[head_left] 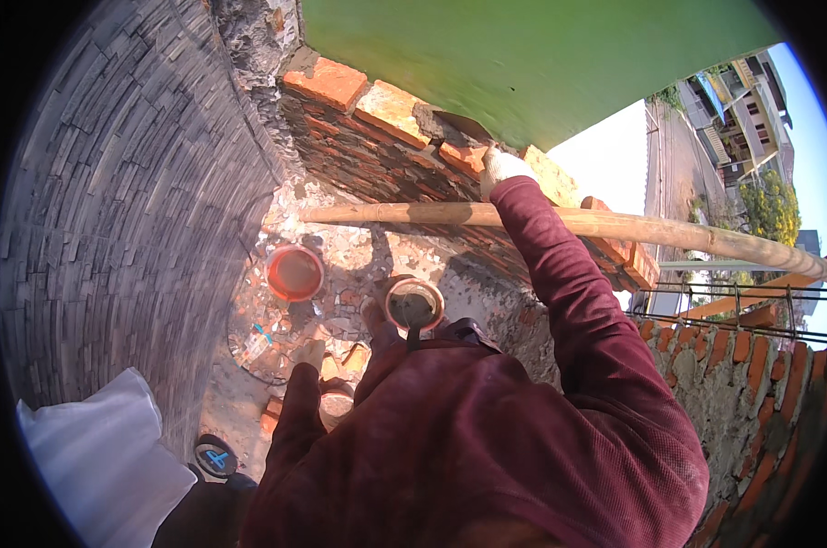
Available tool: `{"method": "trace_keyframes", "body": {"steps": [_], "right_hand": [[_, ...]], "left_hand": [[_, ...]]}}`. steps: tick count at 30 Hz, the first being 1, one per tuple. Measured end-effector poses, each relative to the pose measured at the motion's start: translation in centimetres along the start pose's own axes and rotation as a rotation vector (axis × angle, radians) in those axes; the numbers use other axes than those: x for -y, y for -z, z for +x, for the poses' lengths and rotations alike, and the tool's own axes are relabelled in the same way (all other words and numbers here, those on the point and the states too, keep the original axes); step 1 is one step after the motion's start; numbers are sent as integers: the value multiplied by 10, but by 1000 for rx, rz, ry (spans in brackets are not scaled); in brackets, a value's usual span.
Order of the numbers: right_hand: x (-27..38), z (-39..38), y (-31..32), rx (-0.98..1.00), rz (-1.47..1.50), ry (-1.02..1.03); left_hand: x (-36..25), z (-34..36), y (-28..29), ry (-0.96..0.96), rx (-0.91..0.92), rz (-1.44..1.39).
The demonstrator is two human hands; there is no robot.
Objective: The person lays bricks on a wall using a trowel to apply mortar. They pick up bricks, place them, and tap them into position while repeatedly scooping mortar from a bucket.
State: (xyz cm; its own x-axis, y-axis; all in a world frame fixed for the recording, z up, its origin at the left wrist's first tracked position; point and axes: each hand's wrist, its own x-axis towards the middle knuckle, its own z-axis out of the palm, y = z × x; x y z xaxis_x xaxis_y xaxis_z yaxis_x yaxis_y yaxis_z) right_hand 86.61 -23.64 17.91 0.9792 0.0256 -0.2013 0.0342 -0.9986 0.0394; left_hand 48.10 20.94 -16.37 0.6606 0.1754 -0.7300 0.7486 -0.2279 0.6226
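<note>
At the lower left of the frame lies a white sack (103,457), plain on the side I see; just right of it a round dark lid with a blue mark (215,457). My left hand (308,356) hangs low, near the broken bricks on the ground (340,365), fingers loosely bent and, I think, empty. Farther up sits an orange bucket (294,272). My gloved right hand (500,167) rests on the brick wall (386,137) at upper centre, above the bamboo pole (578,224); its grip I cannot tell. I'd press the brick evenly, keeping the course level.

Outdoor bricklaying site: half-built brick wall (450,155), mortar buckets (294,272), bamboo pole (669,233).
</note>
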Motion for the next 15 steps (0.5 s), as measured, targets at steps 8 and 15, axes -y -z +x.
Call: {"method": "trace_keyframes", "body": {"steps": [8, 15], "right_hand": [[11, 2, 23, 172, -24, -79], [23, -52, -6, 535, 1814, -512]], "left_hand": [[-5, 26, 14, -33, -20, -59], [15, -12, 29, 268, -65, -320]]}}
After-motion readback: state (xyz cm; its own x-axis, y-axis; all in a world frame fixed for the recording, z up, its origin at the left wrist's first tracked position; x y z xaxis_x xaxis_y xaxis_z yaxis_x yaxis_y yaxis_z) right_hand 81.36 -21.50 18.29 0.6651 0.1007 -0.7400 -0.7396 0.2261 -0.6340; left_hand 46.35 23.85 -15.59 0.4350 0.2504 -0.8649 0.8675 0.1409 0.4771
